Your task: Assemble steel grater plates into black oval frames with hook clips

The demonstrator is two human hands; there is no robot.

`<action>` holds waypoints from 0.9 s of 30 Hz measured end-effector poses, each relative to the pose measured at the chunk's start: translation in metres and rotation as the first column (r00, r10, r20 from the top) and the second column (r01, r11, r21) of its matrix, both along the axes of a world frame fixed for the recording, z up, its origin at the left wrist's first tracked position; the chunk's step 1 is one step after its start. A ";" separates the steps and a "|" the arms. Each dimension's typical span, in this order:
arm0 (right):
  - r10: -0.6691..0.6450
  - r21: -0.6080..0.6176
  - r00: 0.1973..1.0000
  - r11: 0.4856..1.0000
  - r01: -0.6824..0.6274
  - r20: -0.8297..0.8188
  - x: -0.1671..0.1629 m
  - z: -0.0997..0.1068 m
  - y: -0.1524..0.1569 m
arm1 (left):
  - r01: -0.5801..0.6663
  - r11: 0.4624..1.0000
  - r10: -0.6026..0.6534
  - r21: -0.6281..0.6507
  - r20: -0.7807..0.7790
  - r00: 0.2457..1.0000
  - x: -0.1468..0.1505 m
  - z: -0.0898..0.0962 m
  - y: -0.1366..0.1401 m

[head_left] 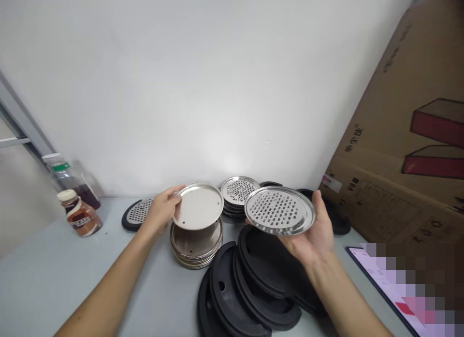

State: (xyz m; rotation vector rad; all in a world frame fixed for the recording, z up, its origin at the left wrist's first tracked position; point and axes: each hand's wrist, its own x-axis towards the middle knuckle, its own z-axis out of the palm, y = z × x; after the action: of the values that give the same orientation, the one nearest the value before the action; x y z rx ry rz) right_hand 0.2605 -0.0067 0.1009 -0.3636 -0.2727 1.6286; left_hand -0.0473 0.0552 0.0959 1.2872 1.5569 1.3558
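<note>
My left hand (165,209) pinches the left edge of a plain round metal plate (199,206) with small holes near its rim. Right below it stands a stack of similar metal plates (195,242). A round grater plate (277,211) with rows of raised holes rests on the palm of my right hand (319,233), the thumb at its rim. Behind, between the two hands, is a pile topped by another grater plate (239,189). Several black round trays (246,288) lie overlapped below my right hand.
On the left stand a labelled brown bottle (81,216) and a clear bottle (78,180) of dark liquid. A black tray holding a grater disc (139,215) lies behind my left forearm. A large cardboard box (391,182) and a lit screen (384,284) are at the right; a white wall (217,85) rises behind.
</note>
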 end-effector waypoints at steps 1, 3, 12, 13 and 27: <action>-0.021 -0.007 1.000 1.000 0.021 0.001 0.002 0.001 0.001 | -0.005 1.000 0.006 0.003 -0.094 0.996 -0.008 -0.002 -0.004; -0.050 -0.019 0.999 0.999 0.051 0.010 0.003 0.002 0.002 | -0.014 1.000 0.019 0.020 -0.268 0.963 -0.019 -0.007 -0.008; -0.007 -0.084 0.984 0.996 0.022 0.177 -0.007 0.001 -0.002 | 0.054 0.992 0.040 0.117 -0.677 0.735 -0.012 -0.038 -0.008; 0.010 -0.087 0.983 0.996 0.006 0.186 -0.010 0.000 -0.002 | 0.057 0.989 0.053 0.134 -0.693 0.719 -0.008 -0.037 -0.010; -0.041 -0.109 0.930 0.990 0.087 0.364 -0.044 -0.010 -0.038 | 0.675 0.651 -0.182 0.347 -0.793 0.582 0.102 0.010 -0.098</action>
State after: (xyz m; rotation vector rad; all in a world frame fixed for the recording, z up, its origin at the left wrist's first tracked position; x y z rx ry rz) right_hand 0.2161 -0.0452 0.0910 -0.7639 -0.4338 1.5108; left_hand 0.0542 -0.0424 0.1055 2.6955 1.0060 1.0826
